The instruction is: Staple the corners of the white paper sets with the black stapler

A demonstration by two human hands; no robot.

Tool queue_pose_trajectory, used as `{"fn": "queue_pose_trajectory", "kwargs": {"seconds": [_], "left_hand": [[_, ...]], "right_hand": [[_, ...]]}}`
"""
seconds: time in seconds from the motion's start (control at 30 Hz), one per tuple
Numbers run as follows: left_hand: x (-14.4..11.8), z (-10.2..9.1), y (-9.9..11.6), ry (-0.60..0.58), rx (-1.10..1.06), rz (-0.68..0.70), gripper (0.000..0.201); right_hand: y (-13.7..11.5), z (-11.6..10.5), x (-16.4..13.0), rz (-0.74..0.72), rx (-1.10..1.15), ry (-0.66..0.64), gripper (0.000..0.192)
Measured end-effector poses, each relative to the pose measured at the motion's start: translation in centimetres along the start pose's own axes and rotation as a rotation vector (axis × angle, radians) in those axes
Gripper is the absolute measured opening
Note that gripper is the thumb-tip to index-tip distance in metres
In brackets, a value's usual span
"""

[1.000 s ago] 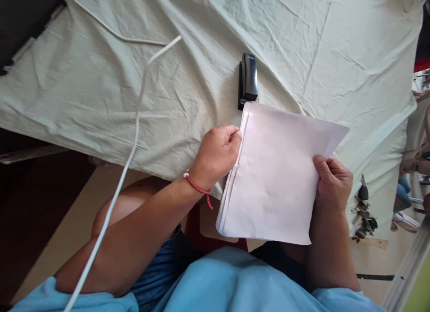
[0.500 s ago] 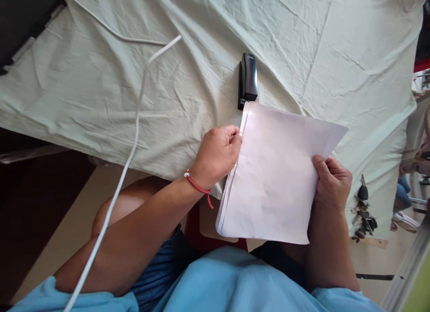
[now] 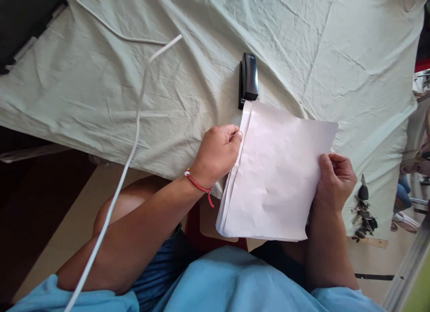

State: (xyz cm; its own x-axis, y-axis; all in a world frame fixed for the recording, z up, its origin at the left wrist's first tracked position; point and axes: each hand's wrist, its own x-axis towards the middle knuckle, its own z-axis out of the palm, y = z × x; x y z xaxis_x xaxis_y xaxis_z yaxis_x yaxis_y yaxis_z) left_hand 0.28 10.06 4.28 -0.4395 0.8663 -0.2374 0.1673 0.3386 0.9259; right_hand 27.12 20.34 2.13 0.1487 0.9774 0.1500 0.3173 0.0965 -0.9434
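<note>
A stack of white paper sheets (image 3: 272, 177) spans the space between my hands, its lower part hanging over the table's near edge. My left hand (image 3: 221, 146) pinches the stack's left edge, thumb on top. At the right edge, my right hand (image 3: 336, 177) holds the paper between thumb and curled fingers. The sheets fan slightly apart along the left side. Just beyond the top left corner stands a black stapler (image 3: 249, 76), its near end close to the paper; whether they touch I cannot tell.
A pale cloth (image 3: 195, 88) with wrinkles covers the table. A white cable (image 3: 137, 119) runs across the left side. Keys (image 3: 363, 204) lie near the right edge. A dark object (image 3: 27, 20) sits at the far left corner.
My right hand has shifted slightly right and the top sheet's right side has moved, its upper right corner now flatter and further left. The left hand and stapler stay put.
</note>
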Motion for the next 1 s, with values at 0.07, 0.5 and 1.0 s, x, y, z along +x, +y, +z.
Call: {"fn": "queue_pose_trajectory", "kwargs": {"seconds": [0.07, 0.5, 1.0], "left_hand": [[0.0, 0.0, 0.0, -0.001, 0.005, 0.002, 0.038], [0.1, 0.2, -0.2, 0.001, 0.000, 0.003, 0.036], [0.1, 0.1, -0.2, 0.004, 0.010, 0.007, 0.034]], "right_hand": [[-0.4, 0.0, -0.1, 0.002, 0.009, 0.015, 0.031], [-2.1, 0.8, -0.9, 0.038, -0.049, -0.016, 0.030], [-1.9, 1.3, -0.8, 0.027, -0.008, -0.018, 0.031]]}}
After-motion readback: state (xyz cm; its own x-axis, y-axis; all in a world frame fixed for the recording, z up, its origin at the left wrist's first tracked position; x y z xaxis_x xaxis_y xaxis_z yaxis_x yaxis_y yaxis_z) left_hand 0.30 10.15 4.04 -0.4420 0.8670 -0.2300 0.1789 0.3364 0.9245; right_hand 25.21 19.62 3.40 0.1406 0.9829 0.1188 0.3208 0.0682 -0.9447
